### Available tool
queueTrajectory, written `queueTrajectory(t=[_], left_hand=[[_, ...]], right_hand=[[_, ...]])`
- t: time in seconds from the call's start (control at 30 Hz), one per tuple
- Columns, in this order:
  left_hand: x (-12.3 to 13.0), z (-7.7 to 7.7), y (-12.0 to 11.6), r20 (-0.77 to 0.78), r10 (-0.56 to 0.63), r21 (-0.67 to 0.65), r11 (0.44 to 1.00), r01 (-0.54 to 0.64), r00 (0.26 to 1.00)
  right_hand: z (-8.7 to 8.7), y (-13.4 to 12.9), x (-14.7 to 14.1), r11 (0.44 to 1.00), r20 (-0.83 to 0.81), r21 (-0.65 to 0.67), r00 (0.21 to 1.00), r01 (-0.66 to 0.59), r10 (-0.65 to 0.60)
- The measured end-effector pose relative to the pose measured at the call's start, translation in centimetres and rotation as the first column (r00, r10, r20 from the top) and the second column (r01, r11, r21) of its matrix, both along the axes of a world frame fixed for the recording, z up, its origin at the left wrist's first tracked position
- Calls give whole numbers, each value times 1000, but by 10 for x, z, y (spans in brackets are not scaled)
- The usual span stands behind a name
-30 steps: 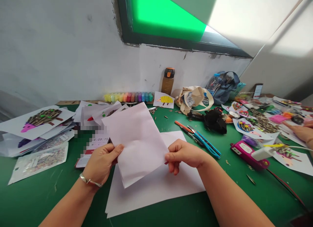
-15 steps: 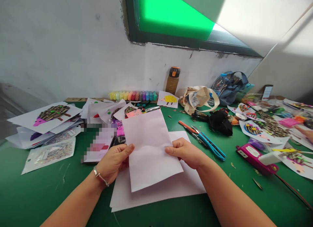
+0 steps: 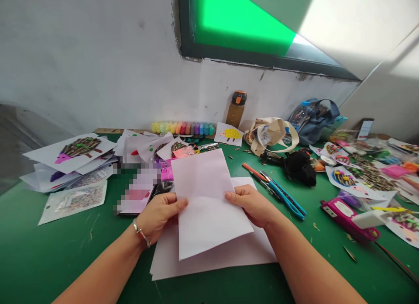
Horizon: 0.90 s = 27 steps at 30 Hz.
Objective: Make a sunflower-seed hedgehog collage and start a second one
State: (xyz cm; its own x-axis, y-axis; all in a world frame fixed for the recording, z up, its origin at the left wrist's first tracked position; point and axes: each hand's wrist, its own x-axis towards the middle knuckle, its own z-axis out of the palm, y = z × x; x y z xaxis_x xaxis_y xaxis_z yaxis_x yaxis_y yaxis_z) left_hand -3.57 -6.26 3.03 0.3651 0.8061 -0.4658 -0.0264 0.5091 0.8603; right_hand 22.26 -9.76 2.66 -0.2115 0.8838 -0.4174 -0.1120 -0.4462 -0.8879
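Between my hands is a white sheet of paper [image 3: 209, 208], tilted up, with a faint crease across its middle. My left hand [image 3: 163, 214] pinches its left edge, thumb on top and fingers behind. On the right edge, my right hand [image 3: 250, 203] grips it the same way. Larger white sheets [image 3: 229, 256] lie on the green table [image 3: 108, 251] beneath it. Just beyond my right hand are a blue-handled tool [image 3: 286, 197] and an orange pen-like tool [image 3: 253, 171]. A phone-like flat item, partly pixelated, lies left of the held paper.
Stacked hedgehog pictures [image 3: 80, 151] and a bag of small beads [image 3: 77, 201] lie left. Clay tubs [image 3: 183, 128], a bottle [image 3: 236, 109] and a cloth bag [image 3: 271, 138] stand by the wall. At right are a pink power strip [image 3: 348, 219] and another person's hand [image 3: 410, 181].
The whole view has shifted slightly, so things appear a little further right. Both hands still hold the paper in nearly the same pose.
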Motion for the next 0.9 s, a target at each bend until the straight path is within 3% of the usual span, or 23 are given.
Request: queueTrajectory(t=[0.2, 0.3, 0.5, 0.9], left_hand=[[0, -1, 0, 30, -53, -12, 998, 54, 998], [-1, 0, 0, 8, -104, 7, 995, 104, 995], [-2, 1, -4, 6, -222, 39, 974, 222, 975], [-2, 0, -3, -196, -342, 89, 927, 364, 919]], right_hand=[[3, -1, 0, 1000, 40, 12, 999, 0, 0], [5, -1, -1, 997, 78, 54, 995, 60, -64], [2, 3, -1, 993, -60, 67, 994, 101, -97], [-6, 10, 1, 941, -97, 83, 942, 328, -320]])
